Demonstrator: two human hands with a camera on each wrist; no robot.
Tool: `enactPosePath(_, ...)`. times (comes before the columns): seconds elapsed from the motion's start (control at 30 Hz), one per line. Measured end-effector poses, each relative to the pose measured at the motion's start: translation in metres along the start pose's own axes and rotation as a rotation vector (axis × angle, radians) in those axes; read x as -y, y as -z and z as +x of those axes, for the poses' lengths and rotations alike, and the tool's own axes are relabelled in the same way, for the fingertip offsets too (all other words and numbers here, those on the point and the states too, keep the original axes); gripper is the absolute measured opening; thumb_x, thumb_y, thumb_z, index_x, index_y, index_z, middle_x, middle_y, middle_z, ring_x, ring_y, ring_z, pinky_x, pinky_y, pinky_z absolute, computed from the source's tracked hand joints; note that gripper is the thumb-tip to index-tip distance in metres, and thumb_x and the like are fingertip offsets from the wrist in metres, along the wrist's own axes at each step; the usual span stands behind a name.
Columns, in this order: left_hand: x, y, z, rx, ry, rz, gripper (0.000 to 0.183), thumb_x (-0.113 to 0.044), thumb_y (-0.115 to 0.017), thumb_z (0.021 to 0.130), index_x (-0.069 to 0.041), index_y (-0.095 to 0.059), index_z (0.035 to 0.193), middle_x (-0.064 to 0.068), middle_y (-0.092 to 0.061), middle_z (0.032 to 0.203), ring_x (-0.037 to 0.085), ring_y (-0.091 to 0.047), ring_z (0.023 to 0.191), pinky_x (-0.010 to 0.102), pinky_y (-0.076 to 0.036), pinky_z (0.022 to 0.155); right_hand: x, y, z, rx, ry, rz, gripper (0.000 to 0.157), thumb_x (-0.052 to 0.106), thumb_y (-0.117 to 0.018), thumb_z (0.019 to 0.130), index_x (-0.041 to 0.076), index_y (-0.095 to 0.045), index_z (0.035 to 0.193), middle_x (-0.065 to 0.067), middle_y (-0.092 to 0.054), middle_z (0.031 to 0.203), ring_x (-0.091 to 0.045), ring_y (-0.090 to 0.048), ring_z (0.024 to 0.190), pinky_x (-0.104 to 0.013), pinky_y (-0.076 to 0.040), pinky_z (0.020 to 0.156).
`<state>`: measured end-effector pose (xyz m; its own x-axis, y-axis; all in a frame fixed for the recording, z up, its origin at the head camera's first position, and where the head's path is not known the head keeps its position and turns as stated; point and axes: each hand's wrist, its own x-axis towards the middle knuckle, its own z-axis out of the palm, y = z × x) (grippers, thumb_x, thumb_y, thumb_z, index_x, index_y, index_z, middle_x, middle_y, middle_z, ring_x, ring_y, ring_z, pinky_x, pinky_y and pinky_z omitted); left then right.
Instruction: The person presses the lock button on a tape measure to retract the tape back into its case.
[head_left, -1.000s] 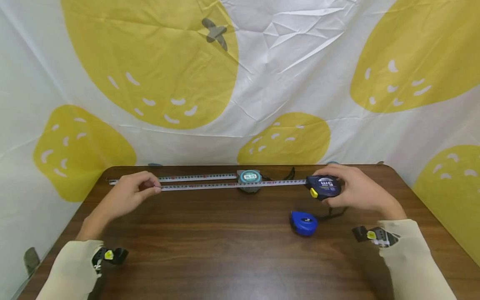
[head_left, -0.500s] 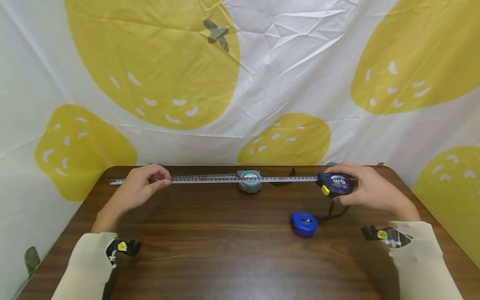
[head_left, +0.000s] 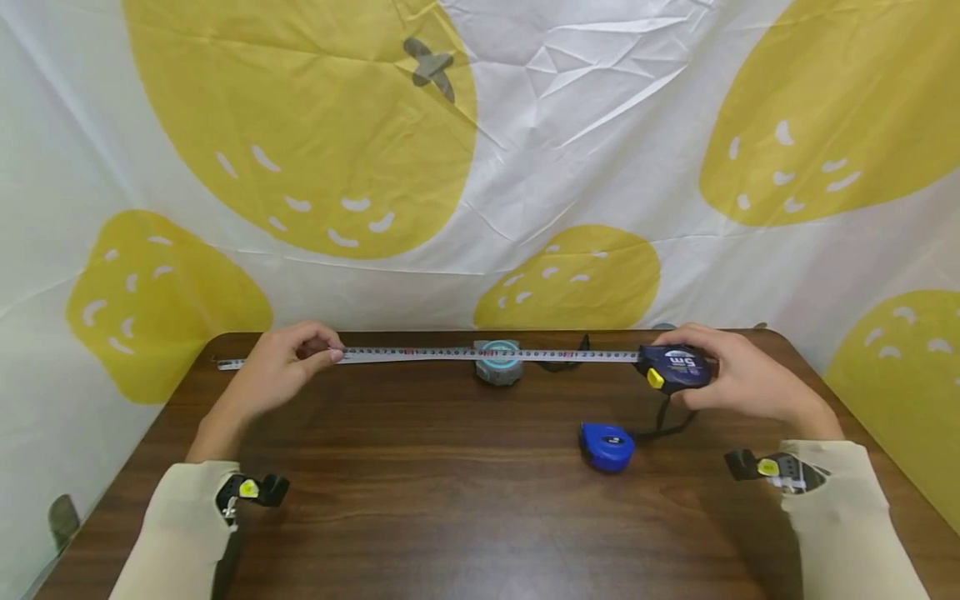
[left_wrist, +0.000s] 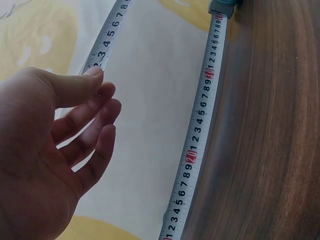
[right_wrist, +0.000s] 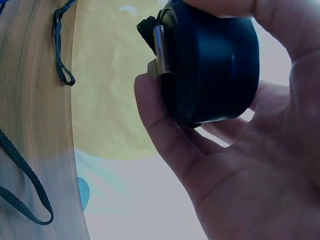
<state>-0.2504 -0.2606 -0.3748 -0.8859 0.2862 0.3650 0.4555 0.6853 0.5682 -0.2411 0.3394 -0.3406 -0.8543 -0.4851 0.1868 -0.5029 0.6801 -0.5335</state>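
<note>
My right hand grips a dark blue 5m tape measure, thumb on the near side and fingers over the top. From its left side a white blade runs out straight to my left hand, whose thumb and forefinger pinch its end; the other fingers are loosely bent in the left wrist view. Behind this blade lies a grey-and-teal tape measure, its own blade drawn out leftward along the table. The held blade crosses over both in the head view. In the right wrist view the held case appears edge-on.
A bright blue tape measure with a black strap lies on the brown wooden table, nearer than the held one. A white cloth with yellow fruit shapes hangs behind the table's far edge.
Both hands have shifted to the right with the stretched tape measure. Its blade has moved slightly farther back and now overlaps the lying blade. The tape measures on the table stay put.
</note>
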Motion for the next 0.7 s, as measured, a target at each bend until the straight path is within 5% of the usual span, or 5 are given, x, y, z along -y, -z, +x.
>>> enactPosePath(0.7,0.0029,-0.0018,-0.0041,-0.017,0.003,-0.003,0.004,-0.011,-0.077,0.105,-0.012,-0.074,0.109,-0.001,-0.072,0.094,0.019,-0.058,0.083,0.035,-0.047,0.074,-0.0063,-0.0069,0.0055,0.050,0.050,0.114,0.068,-0.005,-0.085,0.081,0.013,-0.064,0.143,-0.013,-0.063,0.135,-0.025,-0.060,0.108,-0.031,-0.057,0.080)
